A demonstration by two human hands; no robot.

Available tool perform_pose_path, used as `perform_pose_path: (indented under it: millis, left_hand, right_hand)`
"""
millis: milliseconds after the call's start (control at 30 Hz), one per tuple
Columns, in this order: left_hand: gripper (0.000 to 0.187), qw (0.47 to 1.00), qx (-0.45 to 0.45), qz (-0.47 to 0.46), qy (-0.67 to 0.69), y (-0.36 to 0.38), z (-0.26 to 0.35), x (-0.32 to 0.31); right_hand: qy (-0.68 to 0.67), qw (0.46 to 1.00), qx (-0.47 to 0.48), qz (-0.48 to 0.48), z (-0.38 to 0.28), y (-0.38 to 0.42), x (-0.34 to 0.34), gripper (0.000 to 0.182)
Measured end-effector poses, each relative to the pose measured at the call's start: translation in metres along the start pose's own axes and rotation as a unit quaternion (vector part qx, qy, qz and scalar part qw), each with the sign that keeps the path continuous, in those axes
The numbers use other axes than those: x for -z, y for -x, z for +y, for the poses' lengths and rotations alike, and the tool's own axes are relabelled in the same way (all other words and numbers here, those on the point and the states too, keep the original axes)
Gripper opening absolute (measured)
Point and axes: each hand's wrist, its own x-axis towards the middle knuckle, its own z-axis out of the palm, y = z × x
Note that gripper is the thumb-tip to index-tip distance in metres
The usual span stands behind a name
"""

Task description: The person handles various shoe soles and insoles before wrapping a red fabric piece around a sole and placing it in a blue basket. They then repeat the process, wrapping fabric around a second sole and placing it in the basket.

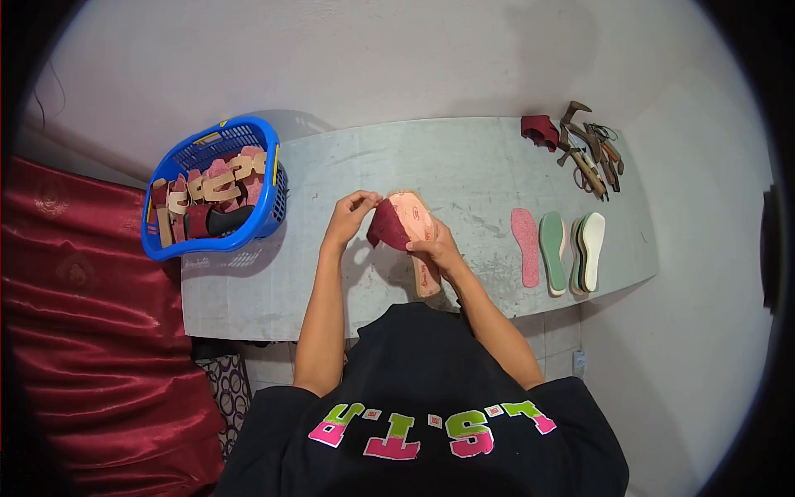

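Observation:
Near the middle of the table, a flat sandal sole (427, 280) with a pinkish face and tan edge is held up at a slant. A dark red piece of upper material (389, 225) lies across its front part and hangs off the left side. My right hand (437, 250) grips the sole from the right, its thumb resting on the face beside the red piece. With fingers pinched together, my left hand (351, 219) holds the upper edge of the red piece near the sole's tip.
A blue basket (267, 207) full of sandals and soles stands at the left. On the right lie a pink insole (524, 247), a green insole (551, 248) and white soles (592, 248). Behind them are hand tools (590, 170) and another dark red piece (540, 131). A red curtain (91, 315) hangs left.

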Motion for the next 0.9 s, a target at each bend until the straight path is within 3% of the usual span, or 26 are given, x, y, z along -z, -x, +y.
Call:
perform_pose_path:
  millis: [200,267,600,700,900]
  left_hand:
    - [0.018,1.000,-0.029,-0.007,-0.007,0.002,-0.009,0.005]
    - [0.012,1.000,0.004,0.006,-0.017,0.001,-0.007,0.003]
    - [0.013,0.999,-0.052,-0.007,0.010,-0.002,-0.016,-0.004]
    - [0.014,0.998,-0.055,-0.003,-0.003,-0.004,-0.023,-0.005]
    - [0.020,0.993,-0.105,0.053,-0.024,0.001,-0.017,-0.021]
  right_hand:
    - [-0.010,1.000,0.001,-0.008,0.003,-0.002,0.004,0.060]
    - [-0.015,1.000,-0.016,-0.002,0.000,-0.001,0.000,0.060]
    - [-0.019,0.998,-0.054,-0.014,-0.001,-0.004,0.006,0.061]
    - [-0.017,1.000,-0.012,-0.005,0.000,-0.001,0.003,0.060]
    - [-0.037,0.999,-0.014,-0.007,-0.005,-0.002,0.002,0.059]
